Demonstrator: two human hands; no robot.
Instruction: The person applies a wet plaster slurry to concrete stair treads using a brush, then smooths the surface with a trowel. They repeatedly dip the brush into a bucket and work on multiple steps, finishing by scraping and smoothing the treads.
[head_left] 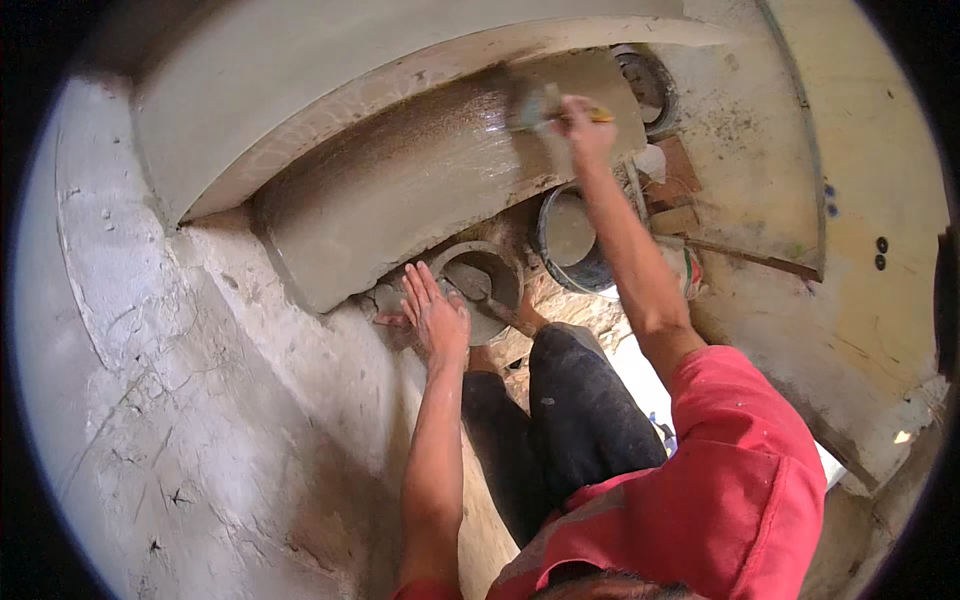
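We are drawing a wet brush [528, 108], pinched in the right hand [583, 125], across the glistening plaster band [420, 180] of a curved step, while the left hand [432, 312] is resting flat with fingers spread on the rough wall [250, 400] beside a mortar pan [480, 285]. Crouched this tight, we are risking a knee toppling the bucket [570, 240], or a heavy stroke scarring the soft surface.

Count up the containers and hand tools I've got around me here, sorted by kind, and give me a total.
Brushes: 1, in the right hand, brush on the wet surface
Buckets: 1, dark bucket
Pans: 1, mortar pan by the left hand
Total: 3
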